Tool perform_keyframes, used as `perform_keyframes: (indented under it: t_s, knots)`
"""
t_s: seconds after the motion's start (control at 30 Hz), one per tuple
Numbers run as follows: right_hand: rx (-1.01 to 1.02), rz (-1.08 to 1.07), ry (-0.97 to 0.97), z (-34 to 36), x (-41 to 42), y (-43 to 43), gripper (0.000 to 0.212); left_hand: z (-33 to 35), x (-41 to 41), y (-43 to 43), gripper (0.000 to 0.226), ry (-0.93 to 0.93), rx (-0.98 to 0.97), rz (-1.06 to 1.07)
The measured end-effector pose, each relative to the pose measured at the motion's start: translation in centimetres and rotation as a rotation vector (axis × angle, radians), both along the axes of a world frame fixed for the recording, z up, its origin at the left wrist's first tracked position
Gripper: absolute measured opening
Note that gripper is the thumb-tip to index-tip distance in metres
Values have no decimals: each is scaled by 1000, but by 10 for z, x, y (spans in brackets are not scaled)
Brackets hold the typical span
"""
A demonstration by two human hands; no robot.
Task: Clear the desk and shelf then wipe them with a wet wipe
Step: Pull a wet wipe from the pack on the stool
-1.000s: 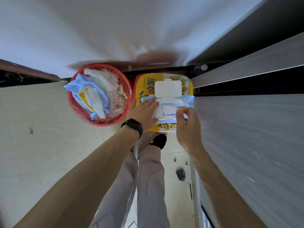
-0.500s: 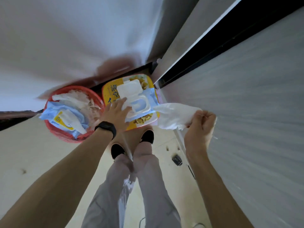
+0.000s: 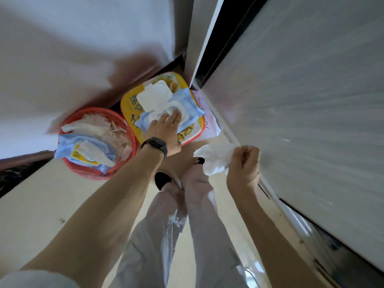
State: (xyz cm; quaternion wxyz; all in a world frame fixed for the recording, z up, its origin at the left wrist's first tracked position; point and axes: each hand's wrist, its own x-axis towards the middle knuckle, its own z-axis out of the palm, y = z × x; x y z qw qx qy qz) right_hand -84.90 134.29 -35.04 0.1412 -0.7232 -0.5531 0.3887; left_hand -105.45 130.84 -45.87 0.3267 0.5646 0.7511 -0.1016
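Wipe (image 3: 215,160) soft cloth, pkt (image 3: 191,107) glossy plastic film, basket (image 3: 93,175) plastic, desk (image 3: 311,100) matt.

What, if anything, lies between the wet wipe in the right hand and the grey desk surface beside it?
Nothing visible. The right hand grips the wet wipe just off the edge of the grey desk surface, no object between them. The left hand rests on the wipes pack, off that path.

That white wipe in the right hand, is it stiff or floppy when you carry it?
Probably floppy: the wipe bunches and droops from the right hand. Likely light too, since those curled fingers alone carry it.
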Motion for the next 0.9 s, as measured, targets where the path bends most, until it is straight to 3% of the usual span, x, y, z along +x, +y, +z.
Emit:
perform_keyframes:
  t_s: [0.07, 0.13, 0.23, 0.33, 0.37, 0.43, 0.53, 0.57, 0.63, 0.67, 0.77, 0.9]
  knots:
    - [-20, -1, -8, -4, 1, -4, 11, 7, -11, 10, 65, -81, 74, 77]
    - [-22, -10, 11, -4, -1, -5, 10, 12, -33, 12, 48, -63, 207, 300]
    - [-16, 11, 31, -2, -6, 0, 9, 12, -67, 15, 64, -20, 260, 815]
    - [-16, 26, 44, -5, -9, 8, 10, 12, -77, 29, 71, -449, 180, 1302]
    - [-22, 38, 46, -5, -9, 9, 12, 14, -76, 30, 66, -485, 233, 1358]
    - [-27, 62, 40, -4, -8, 12, 13, 24, -69, 22, 49, -326, 396, 1234]
    - [-27, 87, 26, 0, -9, 16, 9, 25, -38, -8, 39, -153, 565, 586]
    - [-27, 92, 23, 1, -10, 17, 8, 21, -26, -18, 47, -119, 482, 353]
    - [-24, 101, 15, 0, -10, 16, 9, 5, -2, -35, 70, -42, 129, 60]
    - [-19, 105, 14, 0, -10, 15, 10, 0, 8, -39, 78, 1, -27, 33]
    - [-9, 134, 10, 8, -12, 16, 7, 1, 19, -15, 85, 36, -221, 80]
    - [-27, 206, 2, 49, -13, 18, 6, 65, 8, 22, 71, -213, -260, 154]
